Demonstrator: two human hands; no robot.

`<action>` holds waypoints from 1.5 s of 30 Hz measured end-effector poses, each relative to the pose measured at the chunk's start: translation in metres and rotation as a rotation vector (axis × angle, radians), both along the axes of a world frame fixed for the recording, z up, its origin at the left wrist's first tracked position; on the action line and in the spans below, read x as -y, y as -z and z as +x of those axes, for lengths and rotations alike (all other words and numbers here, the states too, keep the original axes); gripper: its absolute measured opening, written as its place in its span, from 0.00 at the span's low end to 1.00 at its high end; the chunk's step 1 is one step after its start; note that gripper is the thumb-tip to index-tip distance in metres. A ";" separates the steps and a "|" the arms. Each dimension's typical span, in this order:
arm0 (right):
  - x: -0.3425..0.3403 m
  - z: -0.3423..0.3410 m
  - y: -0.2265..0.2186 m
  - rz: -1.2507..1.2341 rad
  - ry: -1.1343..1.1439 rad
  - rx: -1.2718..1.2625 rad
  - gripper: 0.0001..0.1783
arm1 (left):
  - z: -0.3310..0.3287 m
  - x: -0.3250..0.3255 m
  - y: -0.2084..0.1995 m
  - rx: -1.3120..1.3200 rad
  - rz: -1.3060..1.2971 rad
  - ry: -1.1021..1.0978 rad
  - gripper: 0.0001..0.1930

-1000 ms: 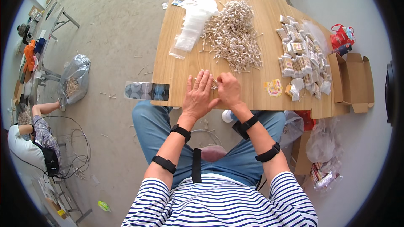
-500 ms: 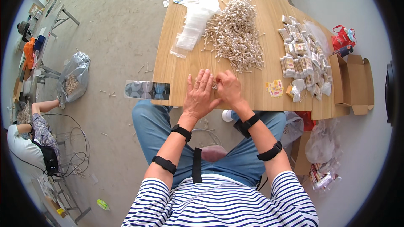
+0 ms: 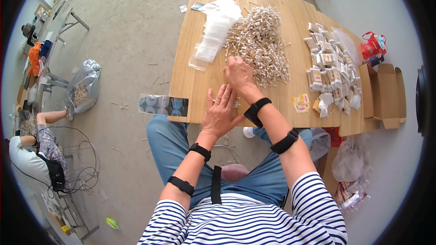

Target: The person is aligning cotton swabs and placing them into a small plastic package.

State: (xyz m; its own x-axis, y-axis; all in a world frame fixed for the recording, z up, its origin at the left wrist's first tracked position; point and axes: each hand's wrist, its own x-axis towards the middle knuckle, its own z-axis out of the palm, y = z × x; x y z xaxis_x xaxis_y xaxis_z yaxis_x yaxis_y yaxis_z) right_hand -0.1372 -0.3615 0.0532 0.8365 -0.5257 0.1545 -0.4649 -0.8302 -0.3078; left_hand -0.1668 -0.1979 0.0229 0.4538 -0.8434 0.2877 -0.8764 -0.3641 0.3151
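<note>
My left hand (image 3: 221, 112) lies flat on the wooden table (image 3: 281, 109) near its front edge, fingers stretched out. A few cotton swabs (image 3: 236, 103) show beside its fingertips, partly covered by the hand. Farther forward, my right hand (image 3: 239, 73) touches the near left edge of a big heap of loose cotton swabs (image 3: 263, 36). Its fingers are curled and pressed together, and whatever is between them is hidden. Left of the heap lies a fanned stack of clear plastic bags (image 3: 211, 41).
Filled swab packs (image 3: 324, 59) are piled on the right, near small yellow cards (image 3: 300, 103). An open cardboard box (image 3: 383, 93) and a red bag (image 3: 374, 45) stand beyond. A dark patterned sheet (image 3: 156, 105) overhangs the left corner. Another person (image 3: 32, 159) sits far left by a grey bag (image 3: 84, 84).
My right hand has moved forward from beside my left hand to the edge of the swab heap. My left hand stays flat in place; the whole view has shifted slightly.
</note>
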 end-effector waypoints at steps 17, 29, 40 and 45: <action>0.006 -0.032 0.003 0.031 0.185 -0.019 0.06 | 0.000 0.000 -0.001 0.020 0.016 -0.014 0.49; 0.005 -0.038 0.010 0.088 0.171 0.176 0.10 | 0.002 -0.003 -0.001 0.015 0.022 -0.016 0.48; 0.008 -0.049 0.014 0.023 0.156 -0.033 0.08 | 0.002 -0.004 0.000 0.018 0.024 -0.024 0.48; 0.002 -0.081 0.014 0.143 -0.014 0.150 0.06 | 0.002 -0.001 0.000 0.030 0.005 -0.018 0.48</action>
